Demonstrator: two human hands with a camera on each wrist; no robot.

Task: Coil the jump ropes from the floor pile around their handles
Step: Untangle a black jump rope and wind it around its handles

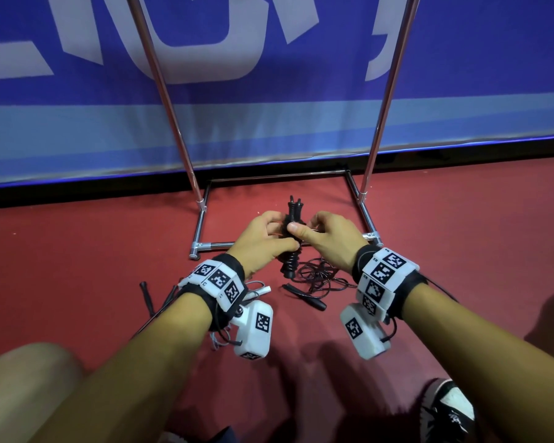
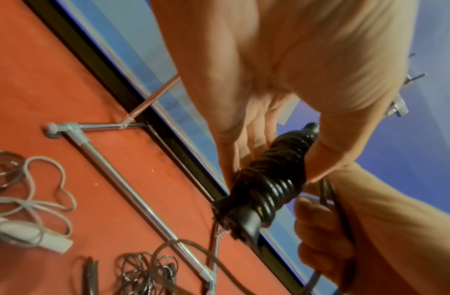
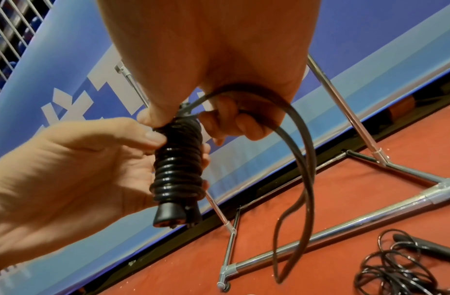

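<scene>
Two hands meet at the centre of the head view, both on one black rope. Our left hand [image 1: 263, 238] curls its fingers and thumb round the paired handles [image 3: 177, 211], which stand nearly upright with black cord [image 3: 177, 169] wound tightly about them in stacked turns. Our right hand [image 1: 328, 235] presses its thumb against the top of the coil and grips the loose end [image 3: 302, 159] in curled fingers; in the right wrist view that end hangs down from the fist as a long loop, at the centre right of the frame. The bundle is held above the red floor [image 1: 77, 251], in front of the base of a chrome rack [image 1: 370, 219] whose posts rise toward the top of the head view, before a blue banner [image 1: 269, 123].

On the floor just below the hands lies a tangle of thin black rope [image 1: 317, 276] with a black handle [image 1: 304, 295] beside it. At the left edge of the left wrist view a grey rope [image 2: 42, 191] lies in loose loops with its pale handle [image 2: 29, 233]. At the lower left of the head view another dark handle [image 1: 146, 297] lies on the floor beside our left wrist.
</scene>
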